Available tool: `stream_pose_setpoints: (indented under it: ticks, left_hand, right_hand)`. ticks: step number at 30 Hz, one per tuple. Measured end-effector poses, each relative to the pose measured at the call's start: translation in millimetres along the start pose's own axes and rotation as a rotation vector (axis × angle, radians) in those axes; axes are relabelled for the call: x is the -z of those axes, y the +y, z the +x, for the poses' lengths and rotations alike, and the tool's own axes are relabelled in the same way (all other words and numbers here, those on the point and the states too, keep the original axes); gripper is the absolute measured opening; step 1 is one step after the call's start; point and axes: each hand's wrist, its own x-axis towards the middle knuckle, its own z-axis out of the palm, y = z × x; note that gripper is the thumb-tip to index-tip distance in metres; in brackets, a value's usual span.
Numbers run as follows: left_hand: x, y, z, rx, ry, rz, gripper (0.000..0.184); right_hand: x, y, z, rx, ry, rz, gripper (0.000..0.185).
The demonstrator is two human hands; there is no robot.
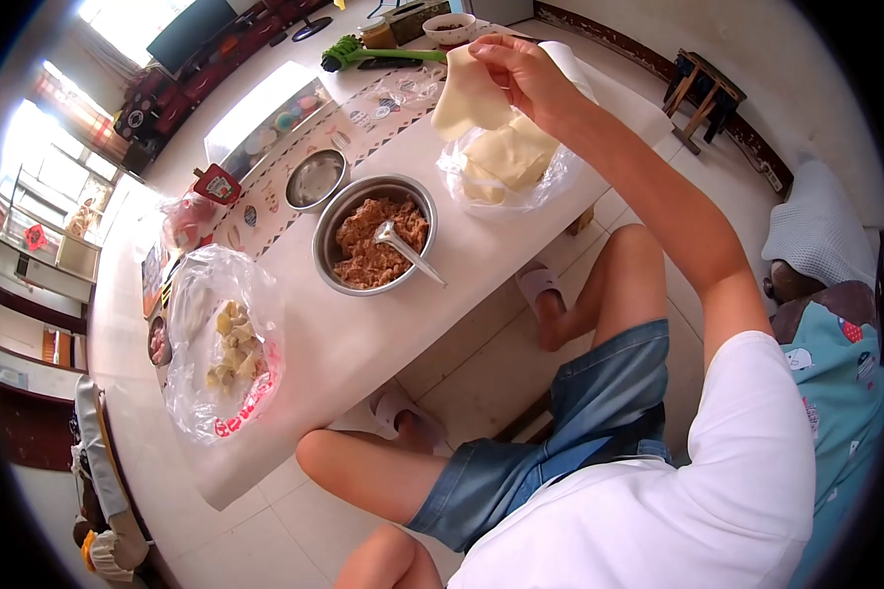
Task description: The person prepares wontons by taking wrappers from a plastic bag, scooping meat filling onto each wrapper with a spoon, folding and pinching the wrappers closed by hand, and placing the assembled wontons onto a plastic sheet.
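"From my end, what is the right hand (521,74) doing?"

"I have it pinching one dough sheet (462,96) by its upper edge. Taking the steel bowl (326,236) as my dial centre, the sheet hangs at one o'clock."

"And the left hand?"

"Out of my view; I can't tell its state."

"What's crowding you?"

"At two o'clock, a stack of dough sheets (504,162) lies in a clear plastic bag (535,199); the hanging sheet covers part of it for me. A spoon (407,252) stands in the meat mixture (359,236), its handle jutting over the rim toward four."

"Further round?"

"A green vegetable (344,53) at twelve, behind the sheet. A smaller metal bowl (317,181) sits just beside the big one, between ten and eleven. Near eight, a second plastic bag (189,368) spreads wide around pale yellow lumps (236,348). The forearm (648,187) slants across the table (314,344) edge at three."
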Motion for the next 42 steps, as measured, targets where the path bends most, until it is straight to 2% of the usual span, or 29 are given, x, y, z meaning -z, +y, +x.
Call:
stream_pose_setpoints:
  ticks: [13,17,18,19,22,26,28,30,31,34,35,37,40,41,42]
  left_hand:
    - [-0.7,3.7,1.8,-0.022,0.027,0.03,0.035]
    - [5.6,7.8,-4.6,-0.11,0.098,0.076,0.036]
    - [0.1,6.0,-14.4,-0.174,0.298,0.082,0.036]
    - [-23.9,-5.0,-40.6,-0.229,1.024,0.051,0.018]
    - [69.9,-19.2,-67.5,0.588,1.592,0.298,0.052]
    - [110.5,-15.1,-132.3,0.356,1.367,-0.174,0.037]
    - [122.1,-14.8,-126.6,0.39,1.367,-0.214,0.035]
    - [133.0,-14.7,-112.2,0.556,1.519,-0.065,0.033]
    - [138.3,-11.6,-121.9,0.686,1.511,0.009,0.043]
    - [154.7,-11.2,-139.4,0.503,1.619,0.067,0.043]
    - [159.1,-2.1,-146.4,0.382,1.582,-0.019,0.044]
    - [160.6,18.0,-143.5,0.19,1.48,0.025,0.044]
    - [160.2,36.8,-133.1,0.149,1.352,0.052,0.046]
    - [158.7,38.1,-134.6,0.109,1.382,0.042,0.047]
    - [156.6,39.2,-136.5,0.068,1.411,0.034,0.047]
  right_hand:
    - [-20.9,-2.0,-14.7,-0.067,-0.055,0.012,0.018]
    - [-39.4,-0.1,-23.4,-0.121,-0.123,-0.037,0.018]
    - [-47.9,0.3,-24.0,-0.139,-0.151,-0.073,0.018]
    - [-58.9,2.3,-24.5,-0.132,-0.164,-0.1,0.016]
    - [-102.4,1.0,-46.2,0.112,-0.326,-0.319,0.013]
    - [-143.5,22.1,-120.2,0.6,-0.742,-0.798,0.014]
    - [-142.9,39.2,-136.8,0.935,-0.836,-1.002,0.017]
    - [-137.7,36.4,-139.7,0.918,-0.858,-0.957,0.02]
    - [-131.2,35.3,-139.6,0.893,-0.844,-0.945,0.022]
    - [-99.2,31.8,-132.4,0.791,-0.759,-0.932,0.031]
    - [-85.9,34.4,-125.2,0.761,-0.73,-1.043,0.032]
    - [-65.1,44.7,-109.5,0.698,-0.665,-1.27,0.035]
    - [-73.1,65.3,-100.8,0.837,-0.822,-1.423,0.036]
    - [-75.9,74.1,-97.1,0.931,-0.893,-1.384,0.035]
    - [-77.5,79.8,-95.9,0.936,-0.87,-1.345,0.035]
